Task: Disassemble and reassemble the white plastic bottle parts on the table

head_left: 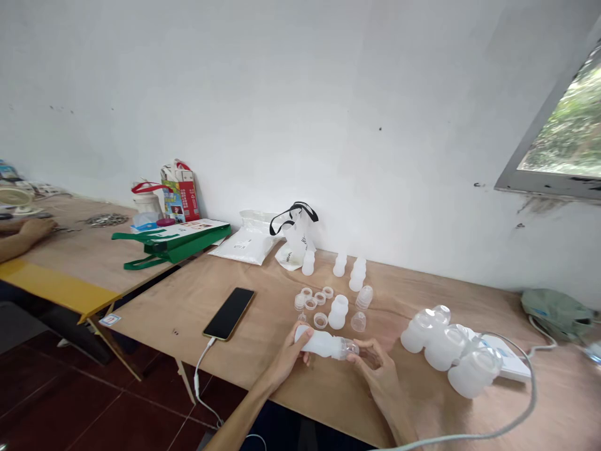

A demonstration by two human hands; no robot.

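Near the table's front edge, my left hand [295, 351] is wrapped round the base of a milky white baby bottle [322, 343], which lies sideways in the air. At its other end my right hand [377, 369] grips the clear cap [348, 348] with thumb and fingers. Just beyond stand another white bottle [338, 312] without a cap, several ring collars [320, 321] and a clear cap [358, 322]. More white bottles [357, 274] stand towards the wall. To the right, capped bottles [474, 371] are grouped together.
A black phone [229, 314] on a white cable lies to the left. White bags [248, 238] and a green bag [178, 244] are behind it. On the right are a white box [509, 358], a grey cable [533, 394] and a green cap [556, 313]. Another person's hand [37, 230] rests at far left.
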